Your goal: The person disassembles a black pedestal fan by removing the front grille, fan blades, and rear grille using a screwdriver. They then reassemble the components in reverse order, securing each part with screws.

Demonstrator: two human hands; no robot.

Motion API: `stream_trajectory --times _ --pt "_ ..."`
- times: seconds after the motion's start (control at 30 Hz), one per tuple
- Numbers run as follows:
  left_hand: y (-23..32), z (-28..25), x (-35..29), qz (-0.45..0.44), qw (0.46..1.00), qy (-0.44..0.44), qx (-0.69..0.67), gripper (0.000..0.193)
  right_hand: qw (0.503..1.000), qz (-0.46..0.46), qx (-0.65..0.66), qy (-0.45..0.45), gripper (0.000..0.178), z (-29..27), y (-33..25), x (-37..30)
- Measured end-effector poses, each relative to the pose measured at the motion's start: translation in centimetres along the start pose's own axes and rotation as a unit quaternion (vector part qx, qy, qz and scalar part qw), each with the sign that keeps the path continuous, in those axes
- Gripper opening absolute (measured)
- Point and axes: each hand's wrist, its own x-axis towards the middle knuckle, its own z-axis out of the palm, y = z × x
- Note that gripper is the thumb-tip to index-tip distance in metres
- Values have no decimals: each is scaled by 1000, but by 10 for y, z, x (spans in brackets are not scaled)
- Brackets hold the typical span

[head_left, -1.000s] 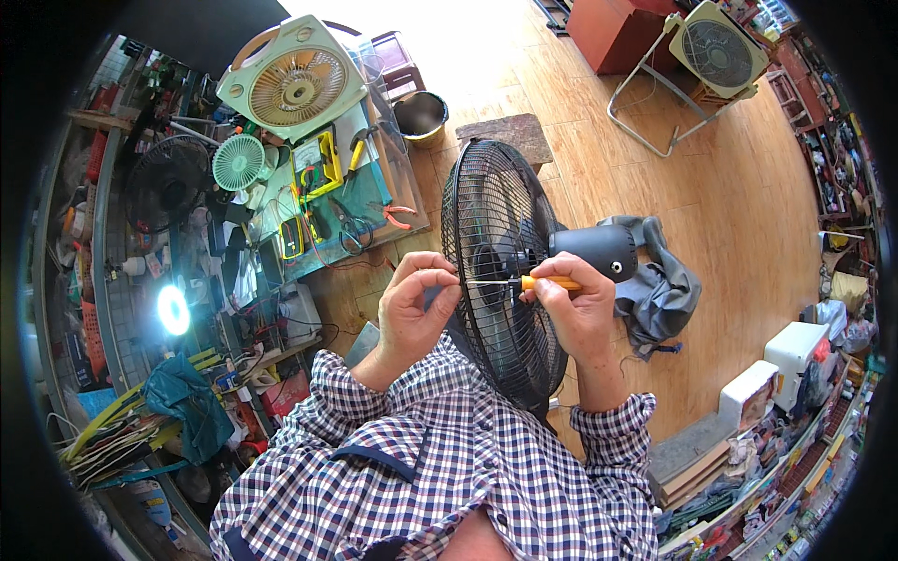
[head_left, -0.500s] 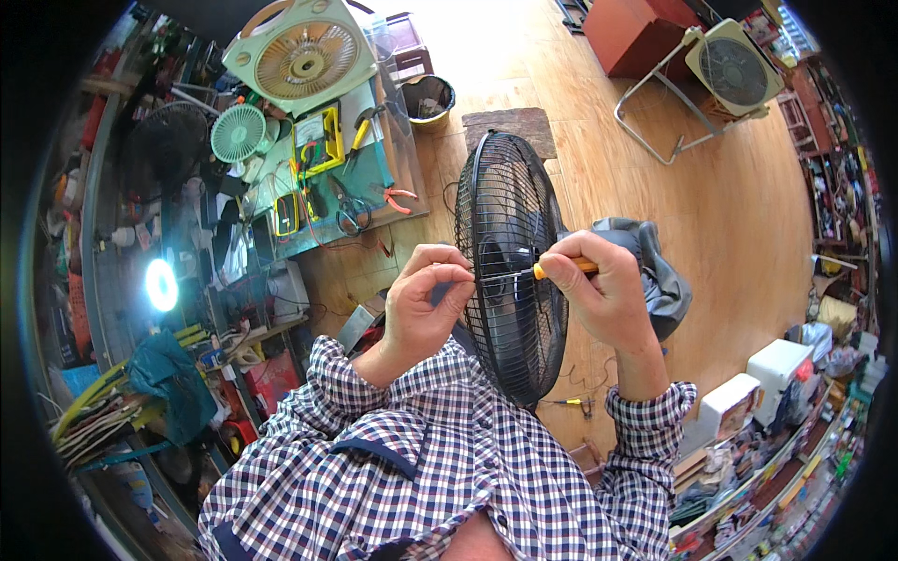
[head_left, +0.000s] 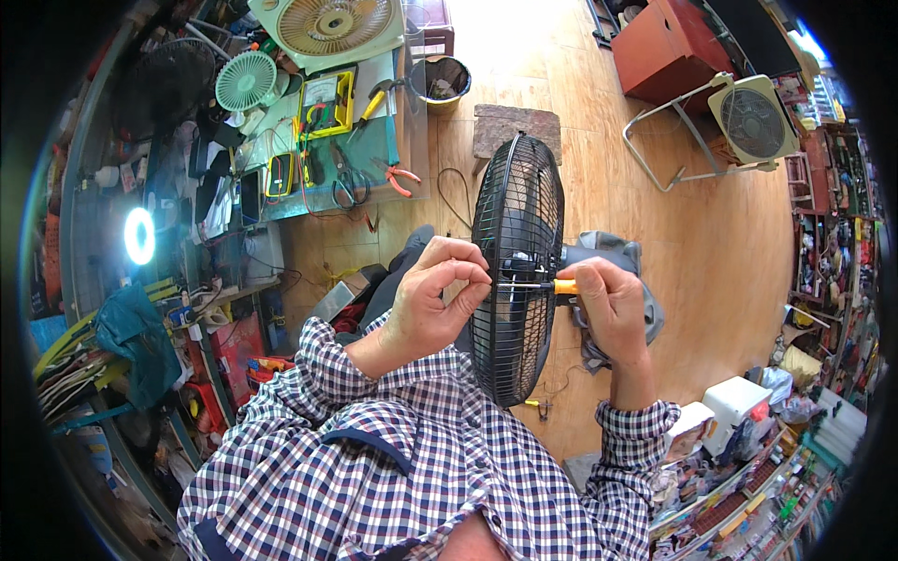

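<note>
A black electric fan (head_left: 513, 360) stands upright before me, its wire guard seen nearly edge-on. My right hand (head_left: 613, 309) is closed round the orange-yellow handle of a screwdriver (head_left: 566, 287). The metal shaft runs leftward across the guard toward my other hand. At the guard's left edge, my left hand (head_left: 432, 301) pinches thumb and forefinger together near the tip of the shaft. Whatever those fingertips hold is too small to make out. Grey cloth (head_left: 645, 323) shows behind the fan, beyond my right hand.
On the left, a glass-topped bench (head_left: 374, 159) carries a yellow multimeter (head_left: 327, 103), scissors (head_left: 348, 182), red-handled pliers (head_left: 400, 178) and a small green fan (head_left: 246, 81). A wooden stool (head_left: 517, 131) and a bucket (head_left: 440, 82) stand ahead. A box fan (head_left: 751, 122) is at far right, above crowded shelves.
My view has shifted slightly. The screwdriver now lies more level across the guard, and my right hand sits lower on the fan. My left hand keeps its pinch by the guard's edge.
</note>
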Motion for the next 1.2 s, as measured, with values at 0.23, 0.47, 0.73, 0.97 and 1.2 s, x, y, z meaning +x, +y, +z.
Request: stream_trajectory --times 0.23,0.47,0.73,0.97,1.2 --pt "2 0 1 2 1000 6 2 11 988 -146 15 40 28 16 2 1" --pt "3 0 1 12 1000 4 11 10 997 12 80 0 28 2 -8 -2" --pt "1 2 2 16 1000 2 13 11 984 29 174 -29 25 -6 11 -3" --pt "2 3 3 19 999 6 26 11 992 -35 119 -14 25 2 -3 -2" --pt "3 3 4 26 999 -7 30 10 990 -11 142 5 26 3 -1 1"
